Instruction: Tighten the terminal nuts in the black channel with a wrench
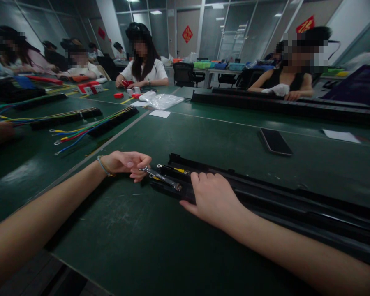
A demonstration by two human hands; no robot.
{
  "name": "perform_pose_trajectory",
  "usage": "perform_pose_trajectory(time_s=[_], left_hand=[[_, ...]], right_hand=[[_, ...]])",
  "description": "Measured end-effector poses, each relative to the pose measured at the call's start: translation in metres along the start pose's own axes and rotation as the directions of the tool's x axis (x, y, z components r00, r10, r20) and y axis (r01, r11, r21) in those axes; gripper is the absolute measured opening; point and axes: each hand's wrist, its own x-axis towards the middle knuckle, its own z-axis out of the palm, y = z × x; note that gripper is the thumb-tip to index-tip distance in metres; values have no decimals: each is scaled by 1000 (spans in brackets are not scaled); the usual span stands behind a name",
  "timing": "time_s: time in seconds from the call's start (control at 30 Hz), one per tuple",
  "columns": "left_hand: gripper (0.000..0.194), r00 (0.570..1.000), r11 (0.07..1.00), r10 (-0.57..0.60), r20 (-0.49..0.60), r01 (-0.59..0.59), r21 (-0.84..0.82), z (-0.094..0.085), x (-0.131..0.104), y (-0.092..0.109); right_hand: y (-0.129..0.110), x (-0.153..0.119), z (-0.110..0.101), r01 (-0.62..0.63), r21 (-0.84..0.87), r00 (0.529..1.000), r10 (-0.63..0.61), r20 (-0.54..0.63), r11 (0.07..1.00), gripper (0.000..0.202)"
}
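My left hand is closed on one end of a metal wrench. The wrench's other end sits at a bolt or nut inside the near end of a long black channel. My right hand grips across that channel, fingers over its far side and thumb along the near side. Beside the wrench, a ring terminal with a yellow sleeve lies in the channel. A second yellow-sleeved terminal shows partly behind the wrench, close to my left fingers.
A dark phone lies beyond the channel. Black strips with coloured wires rest at left, near another person's hand. A plastic bag and a paper slip lie ahead. Another long black housing stretches across the far right, before a seated person.
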Motion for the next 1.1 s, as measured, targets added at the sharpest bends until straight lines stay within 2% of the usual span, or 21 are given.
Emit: perform_pose_trajectory(time_s=[0.37,1.1], left_hand=[[24,1000,1000,-7,-2,7,11,3,2,2],[20,999,997,-33,25,31,76,9,5,4]], right_hand=[[1,0,-2,4,2,1000,-4,27,1000,53],[0,-1,-1,-10,4,1000,10,-2,1000,51]])
